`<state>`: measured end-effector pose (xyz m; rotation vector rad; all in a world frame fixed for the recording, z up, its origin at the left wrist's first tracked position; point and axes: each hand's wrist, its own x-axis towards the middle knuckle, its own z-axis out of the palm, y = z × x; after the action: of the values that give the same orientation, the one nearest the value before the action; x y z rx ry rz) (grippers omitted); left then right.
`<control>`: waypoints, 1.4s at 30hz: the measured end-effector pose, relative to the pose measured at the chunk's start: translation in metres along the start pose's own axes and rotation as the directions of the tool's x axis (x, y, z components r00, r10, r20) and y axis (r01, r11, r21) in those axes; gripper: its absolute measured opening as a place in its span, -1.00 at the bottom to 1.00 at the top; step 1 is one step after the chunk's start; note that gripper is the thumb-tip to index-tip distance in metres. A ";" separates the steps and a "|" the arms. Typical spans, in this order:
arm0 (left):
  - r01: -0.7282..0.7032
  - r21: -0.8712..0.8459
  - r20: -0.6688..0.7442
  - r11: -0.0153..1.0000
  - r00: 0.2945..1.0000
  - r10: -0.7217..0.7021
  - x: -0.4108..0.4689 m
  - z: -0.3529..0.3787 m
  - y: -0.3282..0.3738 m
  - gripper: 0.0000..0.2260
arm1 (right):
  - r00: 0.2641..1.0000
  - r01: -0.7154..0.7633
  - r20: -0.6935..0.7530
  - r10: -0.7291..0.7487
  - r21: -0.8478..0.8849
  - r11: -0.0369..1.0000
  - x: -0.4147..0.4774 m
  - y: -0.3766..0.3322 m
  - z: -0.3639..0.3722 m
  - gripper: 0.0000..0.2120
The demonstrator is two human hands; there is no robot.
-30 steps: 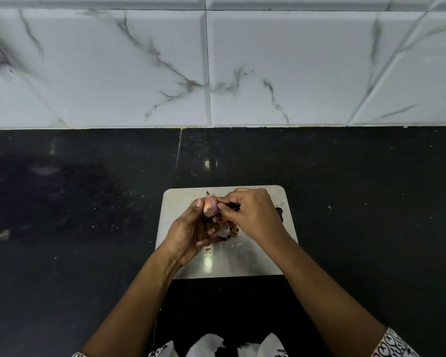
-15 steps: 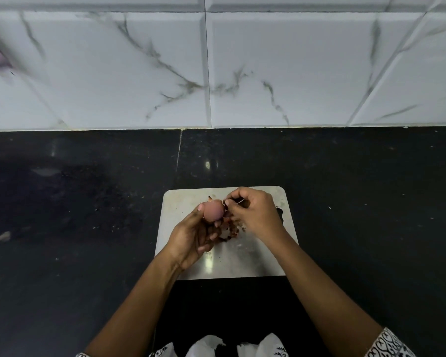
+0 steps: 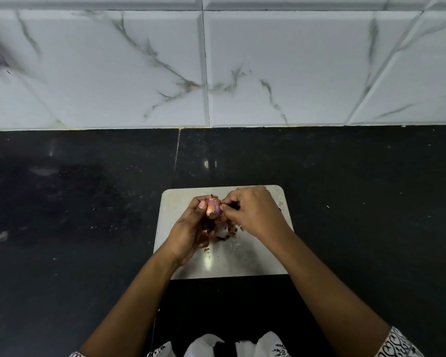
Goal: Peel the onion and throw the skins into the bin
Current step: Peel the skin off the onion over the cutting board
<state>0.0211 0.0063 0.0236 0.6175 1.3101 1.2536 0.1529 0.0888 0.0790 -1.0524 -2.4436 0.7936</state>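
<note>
Dim indoor light, glare spots on black counter (image 3: 345, 176) and board (image 3: 242, 258), smeared blur upper left, bowed tile wall (image 3: 294, 60)

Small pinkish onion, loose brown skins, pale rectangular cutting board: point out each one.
Small pinkish onion (image 3: 213, 208), head view, on its bare rounded side.
Loose brown skins (image 3: 227, 231), head view, on the heap's middle.
Pale rectangular cutting board (image 3: 242, 258), head view, on its bare near part.

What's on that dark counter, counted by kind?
Onion, held in the left hand and picked at by the right hand: 1
Cutting board: 1
Pile of peeled skins: 1
Total: 3
</note>
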 end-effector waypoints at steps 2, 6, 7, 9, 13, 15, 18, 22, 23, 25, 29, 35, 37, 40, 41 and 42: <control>-0.016 0.008 -0.011 1.000 1.000 0.016 0.001 0.000 -0.001 -0.71 | 0.999 0.003 -0.032 -0.005 -0.045 0.999 0.000 0.000 0.005 -0.79; -0.016 -0.004 -0.013 1.000 1.000 0.016 -0.002 0.006 0.000 -0.74 | 0.994 0.010 -0.110 -0.023 -0.110 0.994 -0.002 0.002 0.016 -0.81; -0.017 -0.010 -0.014 1.000 1.000 0.016 -0.002 0.006 0.001 -0.75 | 0.993 0.014 -0.117 -0.028 -0.114 0.993 -0.003 0.002 0.018 -0.82; -0.021 -0.019 0.006 1.000 1.000 0.021 -0.003 0.002 0.002 -0.70 | 0.990 0.024 -0.134 -0.037 -0.101 0.995 -0.006 0.005 0.021 -0.83; 0.025 -0.007 0.034 1.000 0.999 -0.025 -0.006 0.000 0.003 -0.57 | 0.991 0.005 -0.134 -0.013 -0.064 0.998 -0.008 0.009 0.024 -0.80; 0.047 -0.034 0.072 0.998 0.996 -0.044 -0.004 -0.001 -0.003 -0.57 | 0.989 -0.025 -0.147 0.023 -0.014 1.000 -0.006 0.010 0.022 -0.81; 0.033 -0.078 0.143 0.996 0.990 -0.022 -0.004 0.003 -0.005 -0.62 | 0.980 -0.127 -0.131 0.148 0.155 0.980 -0.004 0.010 0.019 -0.87; 0.017 -0.135 0.152 0.991 0.988 0.004 -0.004 0.004 -0.003 -0.71 | 0.944 -0.290 -0.015 0.331 0.443 0.848 -0.001 0.010 0.019 -0.91; 0.019 -0.130 0.138 0.991 0.990 -0.001 -0.002 0.004 -0.004 -0.67 | 0.931 -0.324 0.028 0.363 0.521 0.790 -0.001 0.010 0.019 -0.94; 0.029 -0.149 0.103 0.988 0.995 -0.014 -0.003 0.003 -0.003 -0.59 | 0.912 -0.364 0.090 0.401 0.629 0.687 -0.001 0.010 0.020 -0.94; 0.038 -0.207 0.139 0.978 0.990 -0.009 -0.007 0.004 0.000 -0.35 | 0.893 -0.393 0.137 0.428 0.701 0.595 0.000 0.012 0.018 -0.92; -0.006 -0.264 0.071 0.964 0.997 0.026 -0.003 0.003 -0.003 -0.57 | 0.897 -0.402 0.182 0.403 0.713 0.574 -0.001 0.011 0.014 -0.86; -0.015 -0.249 0.059 0.968 0.998 0.031 -0.002 0.004 -0.005 -0.63 | 0.902 -0.390 0.177 0.394 0.725 0.567 -0.003 0.010 0.013 -0.88; -0.024 -0.221 0.023 0.975 0.999 0.029 -0.004 0.007 -0.001 -0.61 | 0.935 -0.329 0.140 0.325 0.685 0.650 -0.004 0.010 0.017 -0.80; -0.021 -0.213 0.024 0.977 0.999 0.026 -0.004 0.007 -0.001 -0.64 | 0.946 -0.301 0.113 0.305 0.658 0.690 -0.004 0.010 0.019 -0.79; -0.020 -0.203 0.024 0.979 0.999 0.026 -0.004 0.007 0.000 -0.66 | 0.952 -0.276 0.081 0.294 0.636 0.721 -0.004 0.010 0.020 -0.82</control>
<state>0.0284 0.0041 0.0264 0.5041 1.1385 1.3730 0.1503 0.0848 0.0571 -1.1369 -1.7512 1.5649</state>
